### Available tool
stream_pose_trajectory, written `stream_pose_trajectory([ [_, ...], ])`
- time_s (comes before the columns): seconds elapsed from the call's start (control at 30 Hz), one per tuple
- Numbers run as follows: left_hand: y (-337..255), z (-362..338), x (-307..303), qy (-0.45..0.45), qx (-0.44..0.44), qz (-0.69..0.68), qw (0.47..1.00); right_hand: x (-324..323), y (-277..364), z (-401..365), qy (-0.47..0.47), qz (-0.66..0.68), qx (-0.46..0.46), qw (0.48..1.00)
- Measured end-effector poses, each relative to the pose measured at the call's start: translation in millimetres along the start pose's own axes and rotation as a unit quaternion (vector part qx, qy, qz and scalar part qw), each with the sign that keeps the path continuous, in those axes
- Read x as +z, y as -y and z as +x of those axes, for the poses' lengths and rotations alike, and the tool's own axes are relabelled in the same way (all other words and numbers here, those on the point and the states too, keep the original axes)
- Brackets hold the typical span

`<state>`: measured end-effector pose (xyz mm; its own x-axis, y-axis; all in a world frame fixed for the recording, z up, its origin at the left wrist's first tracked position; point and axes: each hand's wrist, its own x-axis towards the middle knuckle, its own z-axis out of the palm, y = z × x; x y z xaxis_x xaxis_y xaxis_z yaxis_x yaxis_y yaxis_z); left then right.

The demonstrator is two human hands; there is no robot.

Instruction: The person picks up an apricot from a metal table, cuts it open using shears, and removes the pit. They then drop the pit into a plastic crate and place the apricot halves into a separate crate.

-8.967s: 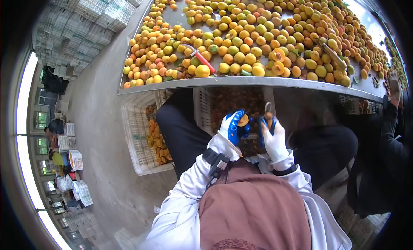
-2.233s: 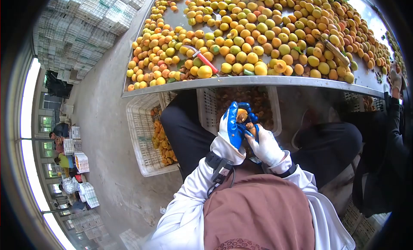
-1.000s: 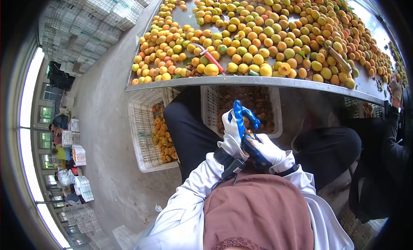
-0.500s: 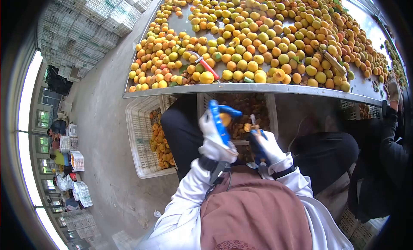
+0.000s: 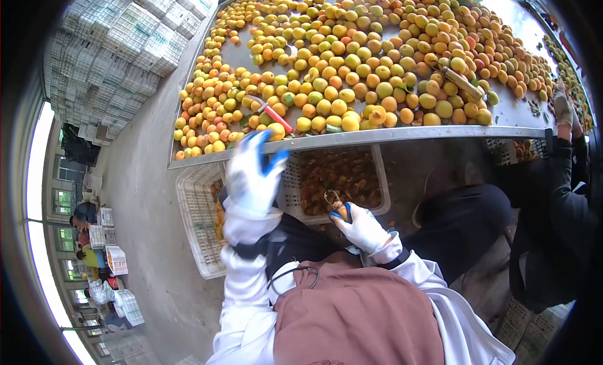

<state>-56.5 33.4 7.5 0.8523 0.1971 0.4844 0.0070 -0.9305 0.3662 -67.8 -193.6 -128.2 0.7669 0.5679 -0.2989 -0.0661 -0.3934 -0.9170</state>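
My left hand (image 5: 254,173), in a white glove with blue fingertips, is raised at the metal table's front edge (image 5: 377,134) with its fingers apart, blurred by motion. Just beyond its fingertips lies a yellow apricot (image 5: 275,132) beside a red-handled knife (image 5: 277,119) with a curved blade. My right hand (image 5: 361,227), gloved as well, is closed round a small tool with a wooden handle (image 5: 340,211) and a metal loop at its tip. It is over a white crate (image 5: 384,195) of brown apricot scraps.
Many apricots (image 5: 352,57) cover the table, with a wooden-handled tool (image 5: 461,82) among them. A second crate (image 5: 191,217) stands below my left hand. At the far right a co-worker's gloved hand (image 5: 563,107) reaches over the table. Stacked crates (image 5: 113,44) stand at the upper left.
My left hand has moved left and up towards the table edge, and the apricot half no longer shows in it. My right hand has shifted left and down slightly. The view has turned somewhat.
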Motion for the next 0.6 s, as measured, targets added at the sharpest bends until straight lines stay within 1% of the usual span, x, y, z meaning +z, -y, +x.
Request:
stream_pose_trajectory([
  [0.03,-18.3,20.7,22.8,0.086,-0.049,-0.039,0.994,1.4,-3.6,0.3,-0.013,-0.01,-0.006,1.0],
  [0.07,-17.0,37.5,59.2,0.074,0.037,-0.066,0.994,1.5,-6.9,0.3,-0.018,-0.011,-0.007,1.0],
  [0.13,-47.0,71.3,96.2,0.169,0.044,-0.072,0.982,-0.4,-11.9,-0.6,-0.027,-0.003,-0.021,0.999],
  [0.17,-56.6,83.1,116.5,0.203,0.073,0.025,0.976,-3.8,-9.8,-1.6,-0.02,-0.01,-0.007,1.0],
  [0.2,-73.9,98.2,124.1,0.286,0.065,0.061,0.954,-7.8,-7.1,-2.8,-0.025,-0.009,-0.007,1.0],
  [0.27,-79.2,98.7,146.6,0.272,0.154,0.086,0.946,-14.4,-2.5,-3.7,-0.016,-0.026,0.016,0.999],
  [0.33,-90.9,104.9,159.2,0.358,0.108,0.116,0.92,-16.2,-3.4,-3.0,-0.018,-0.018,0.022,0.999],
  [0.37,-89.0,103.8,162.8,0.336,0.119,0.104,0.929,-16.7,-4.0,-2.9,-0.019,-0.011,0.029,0.999],
  [0.4,-87.0,104.9,167.0,0.336,0.119,0.105,0.928,-16.9,-3.7,-3.7,-0.019,-0.01,0.028,0.999],
  [0.47,-83.6,108.4,169.7,0.309,0.037,0.055,0.949,-16.3,-2.3,-5.6,-0.05,-0.012,-0.002,0.999],
  [0.5,-77.9,105.1,163.9,0.236,-0.012,-0.039,0.971,-15.9,-2.4,-5.7,-0.047,-0.011,-0.004,0.999],
  [0.53,-68.7,99.1,154.8,0.175,-0.062,-0.175,0.967,-15.3,-2.9,-5.8,-0.06,0.01,-0.012,0.998],
  [0.57,-65.3,95.2,131.9,0.228,-0.246,-0.42,0.843,-14.2,-2.9,-6.1,-0.073,0.033,-0.02,0.997],
  [0.6,-58.6,79.2,111.0,0.158,-0.214,-0.569,0.778,-15.1,0.9,-6.9,-0.071,0.036,-0.02,0.997],
])
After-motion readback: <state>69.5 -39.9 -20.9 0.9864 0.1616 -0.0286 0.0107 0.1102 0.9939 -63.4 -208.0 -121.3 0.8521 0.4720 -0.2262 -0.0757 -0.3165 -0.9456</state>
